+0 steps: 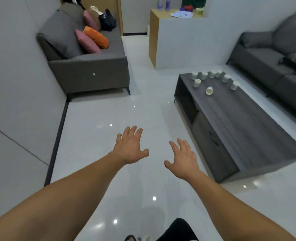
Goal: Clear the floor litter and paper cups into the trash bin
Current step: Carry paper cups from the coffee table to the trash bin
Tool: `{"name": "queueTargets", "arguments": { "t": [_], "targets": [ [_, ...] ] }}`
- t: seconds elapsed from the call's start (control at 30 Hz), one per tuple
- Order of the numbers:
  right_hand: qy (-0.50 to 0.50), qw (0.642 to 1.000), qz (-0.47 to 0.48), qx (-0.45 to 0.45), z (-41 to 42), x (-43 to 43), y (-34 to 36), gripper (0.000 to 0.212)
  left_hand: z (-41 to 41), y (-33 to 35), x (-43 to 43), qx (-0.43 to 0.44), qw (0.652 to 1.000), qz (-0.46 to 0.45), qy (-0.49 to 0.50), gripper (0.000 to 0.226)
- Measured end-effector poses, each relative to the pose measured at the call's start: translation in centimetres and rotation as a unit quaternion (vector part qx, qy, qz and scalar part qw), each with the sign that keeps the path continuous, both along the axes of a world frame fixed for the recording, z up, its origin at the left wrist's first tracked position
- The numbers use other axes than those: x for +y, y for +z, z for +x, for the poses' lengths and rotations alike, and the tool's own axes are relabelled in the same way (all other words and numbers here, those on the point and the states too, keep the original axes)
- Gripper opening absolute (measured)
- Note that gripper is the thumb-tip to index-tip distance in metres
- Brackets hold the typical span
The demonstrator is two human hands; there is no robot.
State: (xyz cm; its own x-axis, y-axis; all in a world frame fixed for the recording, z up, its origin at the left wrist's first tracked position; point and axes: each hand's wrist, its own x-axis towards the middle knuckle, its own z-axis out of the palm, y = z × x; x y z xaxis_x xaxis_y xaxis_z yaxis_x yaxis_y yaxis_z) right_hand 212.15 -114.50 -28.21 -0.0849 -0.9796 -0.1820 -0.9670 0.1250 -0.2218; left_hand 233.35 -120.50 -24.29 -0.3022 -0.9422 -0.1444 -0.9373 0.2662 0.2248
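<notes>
Both arms are reaching forward over the glossy floor [91, 145], left hand [130, 146] and right hand [183, 158] spreading wide and holding nothing, probably readying for a first pickup. Further off, paper cups [213, 74] are standing clustered at the coffee table's [239, 122] far end, one lying tipped. No litter or trash bin is showing.

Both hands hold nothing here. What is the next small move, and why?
Probably step toward the far end of the coffee table. The left hand and right hand are open and empty, the paper cups sit there beyond them, one tipped cup on its side, and no litter shows on the floor.
</notes>
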Motion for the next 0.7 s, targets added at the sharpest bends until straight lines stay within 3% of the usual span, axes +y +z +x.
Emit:
{"name": "queueTargets", "arguments": {
  "t": [0.7],
  "targets": [
    [-0.086, 0.996, -0.016, -0.027, -25.3, -34.8, 1.0, 0.084, -26.0, 0.0, -37.8, -0.036, 0.994, 0.012, -0.1, 0.092]
  ]
}}
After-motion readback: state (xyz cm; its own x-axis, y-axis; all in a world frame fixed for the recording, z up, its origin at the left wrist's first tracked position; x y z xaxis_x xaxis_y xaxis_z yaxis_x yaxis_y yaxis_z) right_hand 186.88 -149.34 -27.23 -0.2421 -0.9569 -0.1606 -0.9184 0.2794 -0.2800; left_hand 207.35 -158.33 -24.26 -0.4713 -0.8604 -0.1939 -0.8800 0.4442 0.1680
